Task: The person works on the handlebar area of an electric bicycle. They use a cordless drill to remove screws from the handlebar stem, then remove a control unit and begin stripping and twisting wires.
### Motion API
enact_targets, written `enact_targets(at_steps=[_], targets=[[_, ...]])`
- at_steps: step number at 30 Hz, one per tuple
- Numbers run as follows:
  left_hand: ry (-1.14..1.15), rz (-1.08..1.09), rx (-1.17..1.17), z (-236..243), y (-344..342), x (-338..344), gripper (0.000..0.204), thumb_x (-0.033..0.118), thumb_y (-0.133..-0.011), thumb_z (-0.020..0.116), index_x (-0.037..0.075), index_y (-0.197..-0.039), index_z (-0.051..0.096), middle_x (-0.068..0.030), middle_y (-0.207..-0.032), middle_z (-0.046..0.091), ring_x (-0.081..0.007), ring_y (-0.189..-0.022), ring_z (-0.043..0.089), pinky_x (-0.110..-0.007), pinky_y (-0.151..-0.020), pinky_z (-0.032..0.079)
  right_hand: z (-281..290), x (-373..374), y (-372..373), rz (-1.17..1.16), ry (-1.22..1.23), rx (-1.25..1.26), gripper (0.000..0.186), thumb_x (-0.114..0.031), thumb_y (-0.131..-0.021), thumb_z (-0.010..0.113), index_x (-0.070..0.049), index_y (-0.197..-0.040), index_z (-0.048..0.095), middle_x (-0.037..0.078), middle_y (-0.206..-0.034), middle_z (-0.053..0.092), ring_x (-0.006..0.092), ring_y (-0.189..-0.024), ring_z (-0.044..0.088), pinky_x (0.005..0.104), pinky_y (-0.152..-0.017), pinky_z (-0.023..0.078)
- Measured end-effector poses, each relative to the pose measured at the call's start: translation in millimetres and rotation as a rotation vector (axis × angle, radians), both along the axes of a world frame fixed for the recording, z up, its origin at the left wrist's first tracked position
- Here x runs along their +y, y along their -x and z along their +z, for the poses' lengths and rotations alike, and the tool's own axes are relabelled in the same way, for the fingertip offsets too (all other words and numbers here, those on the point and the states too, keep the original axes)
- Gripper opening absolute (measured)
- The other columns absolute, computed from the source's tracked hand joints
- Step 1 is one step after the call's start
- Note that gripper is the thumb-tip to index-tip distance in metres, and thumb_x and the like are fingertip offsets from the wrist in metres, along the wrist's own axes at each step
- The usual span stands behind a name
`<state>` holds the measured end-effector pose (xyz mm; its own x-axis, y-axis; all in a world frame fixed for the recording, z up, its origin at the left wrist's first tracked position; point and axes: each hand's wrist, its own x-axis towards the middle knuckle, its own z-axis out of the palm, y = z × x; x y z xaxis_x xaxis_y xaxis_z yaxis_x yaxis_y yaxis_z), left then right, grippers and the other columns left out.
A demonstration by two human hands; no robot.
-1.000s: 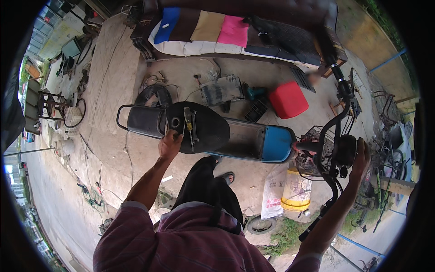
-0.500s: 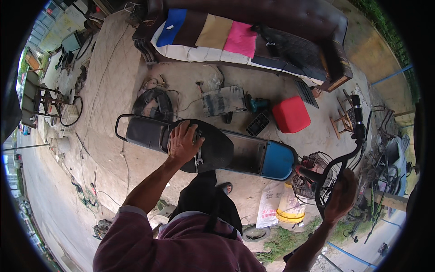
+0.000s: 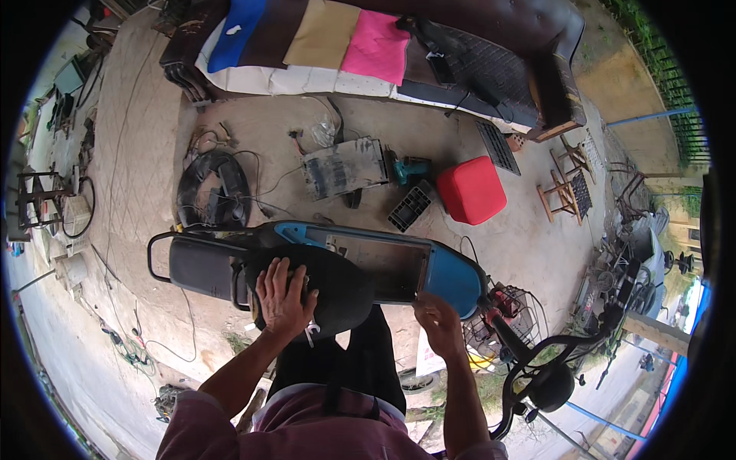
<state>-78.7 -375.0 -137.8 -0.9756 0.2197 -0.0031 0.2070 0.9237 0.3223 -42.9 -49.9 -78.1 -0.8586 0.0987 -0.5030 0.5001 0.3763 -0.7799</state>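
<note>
A blue electric scooter [image 3: 454, 280] stands across in front of me, with a black seat [image 3: 341, 285] left of its sunken footwell [image 3: 387, 264]. My left hand [image 3: 282, 303] presses on the seat, its fingers stretched over the top. From under its thumb sticks the end of a silver wrench [image 3: 312, 329], which the hand keeps hold of; the rest is hidden. My right hand [image 3: 439, 322] is at the near edge of the footwell, fingers bent together. What they hold, if anything, cannot be made out. The handlebar [image 3: 515, 383] is turned toward me, with no hand on it.
Beyond the scooter lie a tyre [image 3: 213, 192], a dusty grey panel [image 3: 345, 169], a teal power drill [image 3: 412, 169], a black crate [image 3: 410, 207] and a red stool [image 3: 471, 190]. A sofa [image 3: 498, 23] stands behind them. Wooden stools [image 3: 563, 193] and scrap are at right.
My right hand has left the handlebar and come to the footwell's near edge. The handlebar has swung toward me. My left hand stays on the seat with the wrench. The view has shifted.
</note>
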Motion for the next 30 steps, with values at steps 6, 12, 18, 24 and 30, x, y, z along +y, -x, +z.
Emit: enact_targets(at_steps=[6, 12, 18, 24, 30], targets=[[0.054, 0.001, -0.030, -10, 2, 1, 0.053, 0.033, -0.086, 0.063, 0.007, -0.132, 0.058, -0.0214, -0.146, 0.041, -0.0422, -0.138, 0.038, -0.059, -0.112, 0.024, -176, 15, 31, 0.001, -0.105, 0.013, 0.031, -0.022, -0.093, 0.067, -0.002, -0.115, 0.068, 0.016, -0.112, 0.071, 0.0320, -0.105, 0.069, 0.0365, -0.087, 0.054], [0.082, -0.022, 0.043, -26, 9, -3, 0.051, 0.037, -0.087, 0.056, 0.006, -0.128, 0.061, -0.0245, -0.143, 0.044, -0.0431, -0.135, 0.040, -0.060, -0.109, 0.026, -248, 19, 27, -0.154, 0.051, -0.267, 0.032, -0.022, -0.093, 0.065, 0.002, -0.115, 0.068, 0.017, -0.111, 0.070, 0.0284, -0.100, 0.069, 0.0336, -0.086, 0.054], [0.088, -0.036, 0.001, -30, 9, -4, 0.050, 0.037, -0.091, 0.053, 0.004, -0.128, 0.059, -0.0259, -0.142, 0.044, -0.0430, -0.136, 0.039, -0.059, -0.111, 0.025, -279, 9, -1, -0.215, 0.138, -0.261, 0.039, -0.024, -0.093, 0.066, 0.005, -0.119, 0.065, 0.015, -0.099, 0.072, 0.0183, -0.090, 0.068, 0.0303, -0.083, 0.052], [0.075, -0.038, -0.036, -29, 2, -7, 0.052, 0.036, -0.087, 0.056, 0.007, -0.130, 0.059, -0.0232, -0.143, 0.041, -0.0429, -0.136, 0.039, -0.061, -0.110, 0.024, -275, -4, -25, -0.258, 0.201, -0.326, 0.040, -0.026, -0.092, 0.067, 0.005, -0.118, 0.065, 0.017, -0.102, 0.070, 0.0206, -0.091, 0.069, 0.0317, -0.082, 0.053], [0.014, -0.052, -0.037, -24, 5, -9, 0.046, 0.034, -0.088, 0.059, 0.009, -0.127, 0.059, -0.0227, -0.143, 0.043, -0.0435, -0.136, 0.038, -0.061, -0.110, 0.026, -269, -32, -17, -0.266, 0.286, -0.313, 0.041, -0.027, -0.093, 0.067, 0.002, -0.121, 0.064, 0.006, -0.094, 0.070, 0.0127, -0.086, 0.065, 0.0274, -0.075, 0.051]])
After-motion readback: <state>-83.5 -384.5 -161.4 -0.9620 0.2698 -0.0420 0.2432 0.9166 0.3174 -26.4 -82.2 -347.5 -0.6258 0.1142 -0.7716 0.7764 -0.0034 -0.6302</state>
